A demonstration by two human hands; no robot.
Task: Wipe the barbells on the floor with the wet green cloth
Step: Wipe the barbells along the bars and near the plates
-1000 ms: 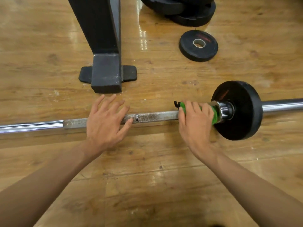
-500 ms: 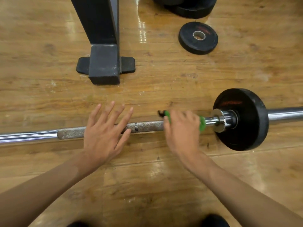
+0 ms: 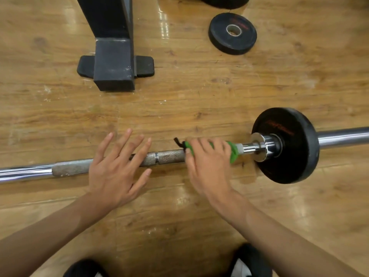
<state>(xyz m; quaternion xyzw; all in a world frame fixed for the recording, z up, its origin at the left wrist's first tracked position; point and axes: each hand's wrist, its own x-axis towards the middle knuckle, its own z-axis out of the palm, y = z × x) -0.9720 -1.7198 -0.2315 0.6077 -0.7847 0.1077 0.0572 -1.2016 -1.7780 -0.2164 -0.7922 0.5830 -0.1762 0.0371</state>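
Floor [image 3: 199,100]: glossy wood under the barbell [image 3: 169,156].
Left hand [image 3: 117,166]: fingers spread flat over the barbell, gripping nothing.
Right hand [image 3: 207,162]: curled round the green cloth [image 3: 232,151].
Risk: barbell may roll (its plate [image 3: 289,144] is round), so the cloth could slip.

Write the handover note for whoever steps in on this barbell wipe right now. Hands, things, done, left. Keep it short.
Left hand: open, fingers spread, laid over the barbell on its knurled part.
Right hand: gripping the green cloth wrapped round the bar, close to the collar by the black plate.
Barbell lies on the wooden floor.
Done: the cloth is on the bar at the collar end; how much is clean cannot be told.
Left: the dull, speckled knurl toward the left hand, the chrome beyond it, the sleeve past the plate.
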